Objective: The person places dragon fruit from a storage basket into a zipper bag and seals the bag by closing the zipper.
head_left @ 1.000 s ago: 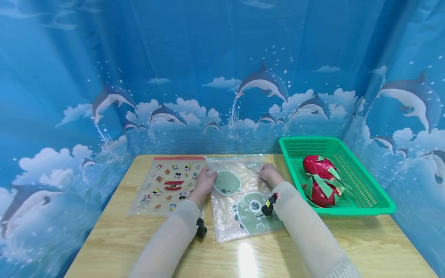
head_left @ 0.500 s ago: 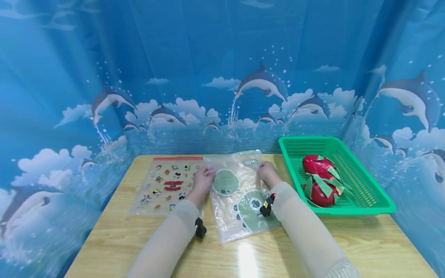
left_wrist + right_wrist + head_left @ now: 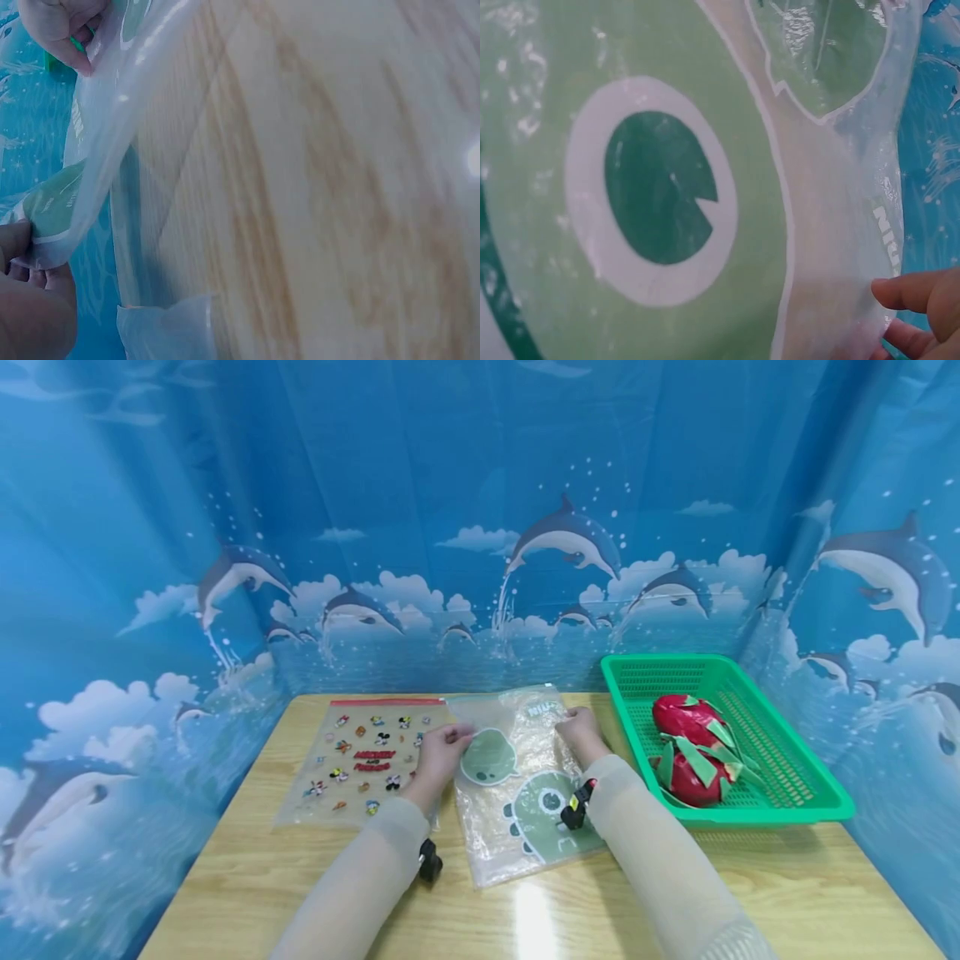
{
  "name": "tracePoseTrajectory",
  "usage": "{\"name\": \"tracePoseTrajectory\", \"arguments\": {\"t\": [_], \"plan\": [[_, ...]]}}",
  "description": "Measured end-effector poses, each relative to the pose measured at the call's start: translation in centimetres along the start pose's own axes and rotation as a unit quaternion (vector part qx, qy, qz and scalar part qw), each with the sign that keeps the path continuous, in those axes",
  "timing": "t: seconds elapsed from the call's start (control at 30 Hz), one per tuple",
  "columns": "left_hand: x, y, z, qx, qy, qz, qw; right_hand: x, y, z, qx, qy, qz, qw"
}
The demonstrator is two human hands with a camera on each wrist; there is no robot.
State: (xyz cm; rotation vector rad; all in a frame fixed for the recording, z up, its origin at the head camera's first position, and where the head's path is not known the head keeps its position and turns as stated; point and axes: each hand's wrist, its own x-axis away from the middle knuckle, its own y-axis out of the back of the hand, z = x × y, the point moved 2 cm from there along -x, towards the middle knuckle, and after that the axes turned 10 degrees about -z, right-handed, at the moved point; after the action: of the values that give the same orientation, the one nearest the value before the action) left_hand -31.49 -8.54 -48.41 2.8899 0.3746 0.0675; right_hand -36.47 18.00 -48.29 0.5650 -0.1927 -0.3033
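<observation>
A clear zip bag with green dinosaur prints (image 3: 489, 758) is partly lifted at its far end, its near end on the table. My left hand (image 3: 441, 756) pinches its left side between thumb and fingers. In the left wrist view, that left hand (image 3: 37, 307) grips the bag's edge (image 3: 56, 202) at the lower left. On the far right side, my right hand (image 3: 581, 735) pinches the film. Close up in the right wrist view, the right hand (image 3: 926, 304) holds the bag (image 3: 840, 217) by thumb and fingers near white lettering.
Left of it, a red-topped zip bag with cartoon prints (image 3: 360, 793) lies flat on the wooden table (image 3: 247, 877). A green basket (image 3: 817, 793) stands at the right, with red dragon fruits (image 3: 697, 777) inside. A blue dolphin-print curtain (image 3: 480, 485) surrounds the table.
The far end of the dinosaur bag has risen off the table and its top right corner has shifted left. Both hands stay at its sides; the left fingers have shifted slightly.
</observation>
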Motion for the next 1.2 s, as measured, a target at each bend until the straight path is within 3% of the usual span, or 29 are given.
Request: {"name": "tracePoseTrajectory", "arguments": {"t": [0.37, 0.5, 0.63, 0.77, 0.97, 1.2], "plan": [[1.0, -0.5, -0.9, -0.013, -0.048, -0.027, 0.9984, 0.6, 0.2, 0.7, 0.033, 0.014, -0.006, 0.9993], [1.4, -0.6, -1.3, -0.023, -0.068, -0.026, 0.9971, 0.6, 0.1, 1.3, 0.057, 0.04, -0.015, 0.9975], [1.6, -0.6, -1.4, -0.037, -0.09, -0.025, 0.9949, 0.7, -0.3, 2.3, 0.032, 0.06, -0.009, 0.9976], [1.8, -0.7, -1.5, -0.054, -0.134, -0.015, 0.9894, 0.9, -0.6, 3.8, 0.004, 0.069, 0.01, 0.9976], [2.6, -1.2, -2.0, -0.093, -0.183, 0.002, 0.9786, 0.9, -0.6, 5.4, 0.025, 0.075, 0.059, 0.9951], [3.0, -1.5, -2.4, -0.126, -0.21, 0.016, 0.9694, 1.3, -1.0, 6.8, -0.063, 0.038, 0.106, 0.9916]]}}
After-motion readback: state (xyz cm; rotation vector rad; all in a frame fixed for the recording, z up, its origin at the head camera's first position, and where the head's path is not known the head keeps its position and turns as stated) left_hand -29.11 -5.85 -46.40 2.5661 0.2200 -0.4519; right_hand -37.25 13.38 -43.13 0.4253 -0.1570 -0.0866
